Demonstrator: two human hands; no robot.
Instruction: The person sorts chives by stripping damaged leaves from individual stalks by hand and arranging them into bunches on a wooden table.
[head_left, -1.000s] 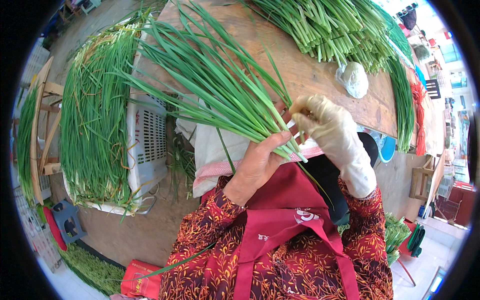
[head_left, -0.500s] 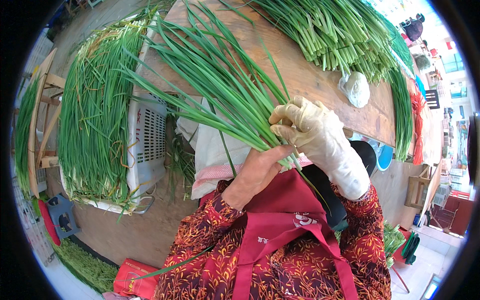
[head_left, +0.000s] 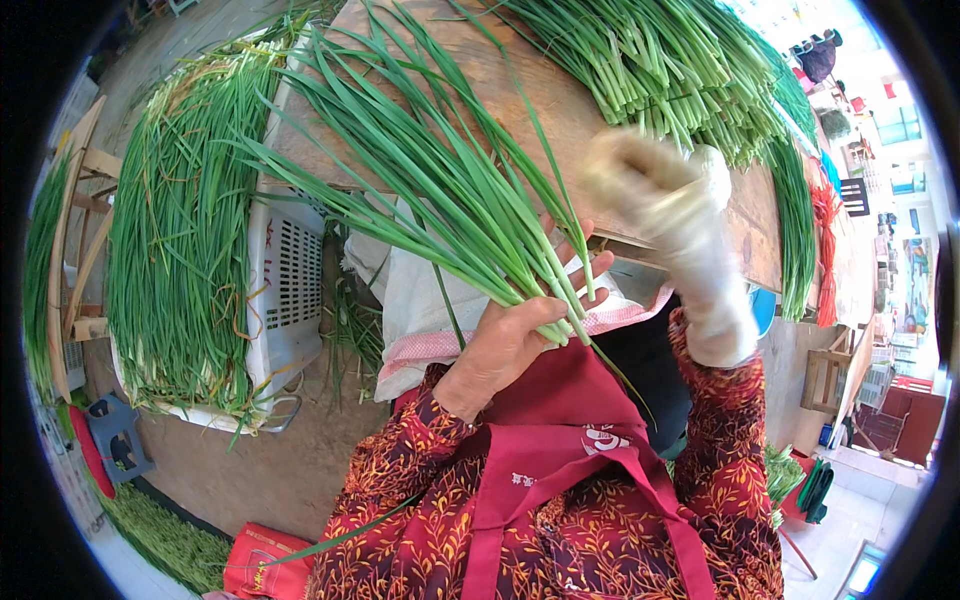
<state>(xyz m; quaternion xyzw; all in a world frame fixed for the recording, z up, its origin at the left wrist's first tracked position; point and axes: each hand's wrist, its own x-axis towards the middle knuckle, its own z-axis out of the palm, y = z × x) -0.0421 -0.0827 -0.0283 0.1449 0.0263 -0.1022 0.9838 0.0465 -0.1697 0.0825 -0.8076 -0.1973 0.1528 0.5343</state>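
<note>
My bare left hand (head_left: 505,345) holds a loose bunch of garlic chives (head_left: 440,190) by the pale stem ends, with the thumb across them and the fingers beneath. The long green leaves fan out over the table's near edge toward the far left. My right hand (head_left: 655,185) wears a pale glove and is off the bunch, smeared by motion, so its fingers cannot be made out. Just beside it, partly hidden, a white wrapped ball (head_left: 716,176) sits on the wooden table (head_left: 560,110).
A thick pile of chives (head_left: 670,80) lies on the table's far side. At left, a white plastic crate (head_left: 290,275) is heaped with more chives. Red ties (head_left: 826,250) hang at the right. A white woven sack (head_left: 405,290) lies below the bunch, and a blue-grey stool (head_left: 120,435) stands lower left.
My right hand has let go of the bunch and swung up and right toward the white ball. My left hand keeps the chives, its fingers now more spread beneath the stems.
</note>
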